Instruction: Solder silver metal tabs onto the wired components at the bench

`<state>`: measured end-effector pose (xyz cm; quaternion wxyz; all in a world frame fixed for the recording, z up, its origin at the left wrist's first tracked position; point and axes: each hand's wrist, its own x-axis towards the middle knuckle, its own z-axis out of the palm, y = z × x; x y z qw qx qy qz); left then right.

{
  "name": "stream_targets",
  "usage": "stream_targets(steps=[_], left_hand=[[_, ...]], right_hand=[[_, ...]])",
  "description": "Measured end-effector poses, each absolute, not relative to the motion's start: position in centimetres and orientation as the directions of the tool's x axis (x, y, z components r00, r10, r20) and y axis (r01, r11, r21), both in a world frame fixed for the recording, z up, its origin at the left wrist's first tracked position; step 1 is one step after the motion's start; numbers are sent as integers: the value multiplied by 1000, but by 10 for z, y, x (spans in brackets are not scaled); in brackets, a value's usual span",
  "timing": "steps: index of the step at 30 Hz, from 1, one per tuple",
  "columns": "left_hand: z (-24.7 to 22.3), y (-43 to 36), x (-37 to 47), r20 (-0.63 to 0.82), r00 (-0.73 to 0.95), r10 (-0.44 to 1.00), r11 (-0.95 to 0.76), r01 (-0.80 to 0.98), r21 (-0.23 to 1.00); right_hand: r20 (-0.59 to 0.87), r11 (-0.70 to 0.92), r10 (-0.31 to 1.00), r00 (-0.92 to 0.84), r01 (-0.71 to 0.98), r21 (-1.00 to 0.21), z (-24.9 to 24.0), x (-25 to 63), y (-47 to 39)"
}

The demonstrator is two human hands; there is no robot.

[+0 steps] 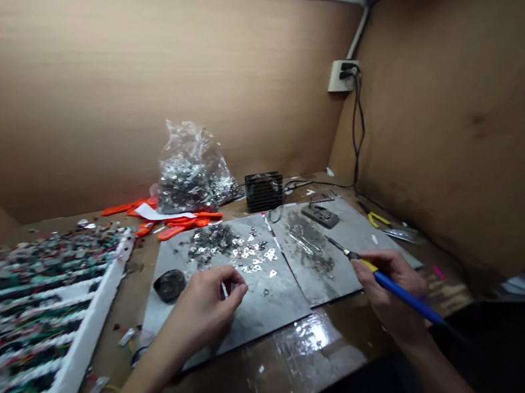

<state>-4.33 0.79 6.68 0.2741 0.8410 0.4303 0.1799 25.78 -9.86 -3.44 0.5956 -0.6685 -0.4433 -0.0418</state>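
Observation:
My right hand point(399, 264) grips a soldering iron point(418, 306) by its blue and yellow handle. The iron's tip points up and left over the right grey board point(348, 279), close to a tangle of solder wire point(305, 240). Over the left grey board point(281, 301), my left hand point(210, 300) is closed in a pinch. Something small and pale shows between thumb and fingers, too hidden to name. Beyond that hand lie a heap of small metal tabs point(212, 240) and scattered single tabs point(270, 255). A dark rounded lump point(170, 286) sits beside the left wrist.
A white foam tray point(70, 386) holding rows of coloured wires fills the left. Behind the boards are a plastic bag point(192, 175) of metal parts, orange gloves point(179, 227) and a small black fan point(264, 191). Yellow-handled pliers point(378, 220) lie right; a cable point(360, 118) hangs from the outlet.

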Motion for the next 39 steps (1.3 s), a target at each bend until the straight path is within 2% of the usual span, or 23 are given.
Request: stream_targets(steps=[3, 7, 17, 27, 39], left_hand=[[38, 7, -38, 98, 564, 820, -500, 621, 604], [21, 6, -42, 120, 537, 835, -511, 674, 534], [20, 3, -42, 75, 504, 861, -479, 751, 455], [20, 2, -39, 72, 508, 858, -476, 737, 479], [11, -2, -28, 128, 461, 878, -444, 685, 577]], right_hand=[[550, 35, 615, 566, 677, -735, -46, 273, -98], [545, -13, 625, 559, 705, -709, -52, 277, -93], [524, -44, 653, 546, 718, -694, -55, 277, -94], [514, -41, 674, 531, 722, -691, -58, 277, -93], [583, -7, 466, 666, 661, -750, -45, 245, -110]])
